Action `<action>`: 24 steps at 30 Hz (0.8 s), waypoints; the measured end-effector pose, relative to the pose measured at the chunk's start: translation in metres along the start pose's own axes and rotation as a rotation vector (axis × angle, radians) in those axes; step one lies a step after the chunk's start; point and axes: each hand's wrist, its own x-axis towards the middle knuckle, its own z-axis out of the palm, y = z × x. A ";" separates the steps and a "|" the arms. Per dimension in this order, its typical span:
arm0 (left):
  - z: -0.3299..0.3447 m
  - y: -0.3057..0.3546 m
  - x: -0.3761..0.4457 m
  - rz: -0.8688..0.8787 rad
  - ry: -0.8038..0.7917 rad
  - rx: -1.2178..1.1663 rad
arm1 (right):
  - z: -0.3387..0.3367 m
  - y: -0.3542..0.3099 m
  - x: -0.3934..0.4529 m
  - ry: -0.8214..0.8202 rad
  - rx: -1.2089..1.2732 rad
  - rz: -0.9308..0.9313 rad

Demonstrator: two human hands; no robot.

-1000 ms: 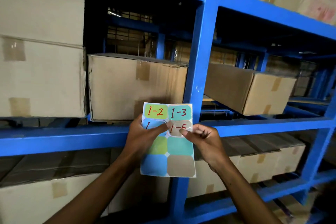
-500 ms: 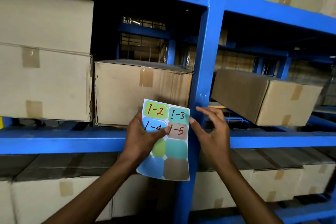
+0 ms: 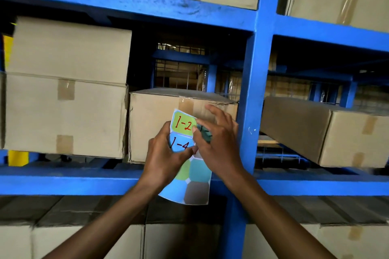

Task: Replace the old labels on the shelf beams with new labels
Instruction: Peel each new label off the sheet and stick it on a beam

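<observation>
A sheet of coloured labels [image 3: 194, 176] is held upright in front of the blue shelf beam [image 3: 69, 181]. My left hand [image 3: 166, 160] grips the sheet's left edge, thumb across it. The green label "1-2" [image 3: 182, 124] and blue label "1-4" [image 3: 179, 143] show at the top. My right hand [image 3: 216, 143] lies over the sheet's upper right, fingertips pinching the teal label [image 3: 203, 132], which looks partly lifted. Blank labels fill the lower half. No label shows on the beam.
A blue upright post [image 3: 250, 111] stands just right of my hands. Cardboard boxes [image 3: 63, 111] fill the shelf behind, one [image 3: 157, 120] directly behind the sheet, another tilted at the right [image 3: 324, 132]. More boxes sit on the upper beam [image 3: 147, 4] and below.
My right hand moved from beside the sheet onto its upper right and now covers labels "1-3" and "1-5". The view tilted upward, and the sheet rose slightly.
</observation>
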 end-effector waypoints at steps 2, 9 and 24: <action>-0.010 -0.001 0.007 0.018 0.009 0.041 | 0.006 -0.008 0.009 0.027 0.048 0.021; -0.053 -0.010 0.048 0.066 0.035 0.280 | 0.026 -0.044 0.049 0.026 0.205 0.052; -0.136 0.037 0.151 0.264 -0.041 0.342 | 0.000 -0.107 0.213 0.190 0.248 -0.064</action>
